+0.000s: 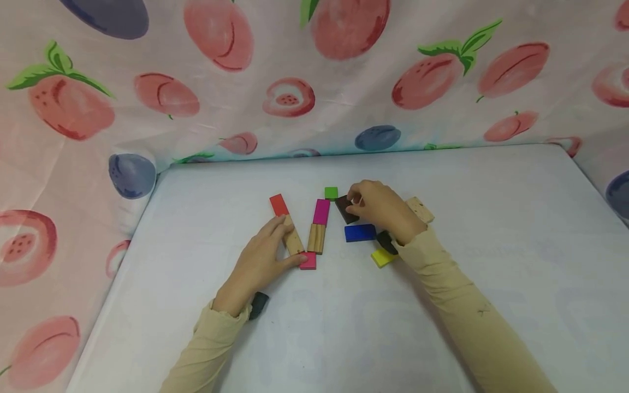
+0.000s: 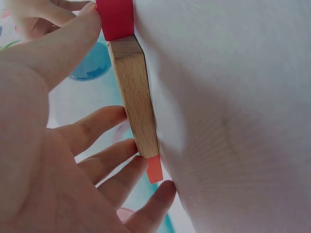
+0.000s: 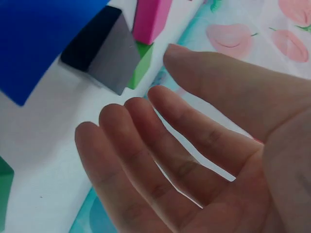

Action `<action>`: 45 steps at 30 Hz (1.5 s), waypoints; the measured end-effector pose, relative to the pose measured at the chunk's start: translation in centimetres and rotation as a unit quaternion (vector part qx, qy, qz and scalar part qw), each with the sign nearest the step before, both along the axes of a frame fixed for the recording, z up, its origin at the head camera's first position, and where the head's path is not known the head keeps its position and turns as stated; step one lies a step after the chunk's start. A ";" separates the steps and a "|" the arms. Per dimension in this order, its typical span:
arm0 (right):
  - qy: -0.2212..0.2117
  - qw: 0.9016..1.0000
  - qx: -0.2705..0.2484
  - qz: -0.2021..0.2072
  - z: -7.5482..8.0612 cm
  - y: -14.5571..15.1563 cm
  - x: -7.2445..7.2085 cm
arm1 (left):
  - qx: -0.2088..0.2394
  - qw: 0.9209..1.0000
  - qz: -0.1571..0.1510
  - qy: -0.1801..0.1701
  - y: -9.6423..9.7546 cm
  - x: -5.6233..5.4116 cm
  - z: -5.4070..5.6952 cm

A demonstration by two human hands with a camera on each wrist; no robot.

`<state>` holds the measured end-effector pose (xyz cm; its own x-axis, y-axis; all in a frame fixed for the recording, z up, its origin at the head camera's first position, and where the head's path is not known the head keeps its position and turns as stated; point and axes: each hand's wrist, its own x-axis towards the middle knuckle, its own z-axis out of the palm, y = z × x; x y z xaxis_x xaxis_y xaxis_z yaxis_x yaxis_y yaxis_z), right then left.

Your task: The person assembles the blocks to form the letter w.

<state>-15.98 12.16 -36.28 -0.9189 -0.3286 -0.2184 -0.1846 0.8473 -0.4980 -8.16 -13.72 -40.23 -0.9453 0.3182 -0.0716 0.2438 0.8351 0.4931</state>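
My left hand (image 1: 255,263) lies along a plain wooden block (image 2: 133,97), its fingertips against the block's side. The thumb touches a pinkish-red block (image 1: 308,263) at the near end. An orange-red block (image 1: 278,204) continues the row at the far end. Over a black block (image 1: 346,213) hovers my right hand (image 1: 385,208). In the right wrist view its fingers are relaxed, apart from the black block (image 3: 104,51), with nothing between them. A magenta block (image 1: 321,212) and a grained wooden block (image 1: 316,239) form a second row, with a green block (image 1: 331,192) beyond.
A blue block (image 1: 360,233), a yellow block (image 1: 383,257) and a light wooden block (image 1: 423,209) lie around my right wrist. Another green block (image 3: 5,187) shows at the right wrist view's left edge. Fruit-patterned cloth (image 1: 344,109) stands behind the white table (image 1: 344,338).
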 end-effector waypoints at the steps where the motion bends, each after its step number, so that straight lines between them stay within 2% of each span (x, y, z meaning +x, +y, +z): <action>1: 0.002 1.000 0.001 0.001 0.1 0.0 0.2 | 0.001 1.000 -0.001 0.001 0.0 0.0 0.0; 11: 0.012 1.000 -0.001 0.010 0.3 0.4 1.5 | 0.004 1.000 -0.006 0.009 0.0 0.0 0.1; 22: -0.003 1.000 0.004 0.023 0.1 0.8 2.3 | 0.000 1.000 -0.007 0.010 -0.2 -0.1 -0.3; 45: -0.004 0.998 0.027 0.048 -0.5 1.0 2.9 | 0.003 1.000 -0.003 0.006 -0.1 0.0 -0.1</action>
<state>-13.09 13.13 -36.81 -0.8818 -0.4021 -0.2464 -0.2616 0.8518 -0.4538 -8.17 -13.80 -40.36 -0.9443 0.3238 -0.0584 0.2542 0.8306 0.4955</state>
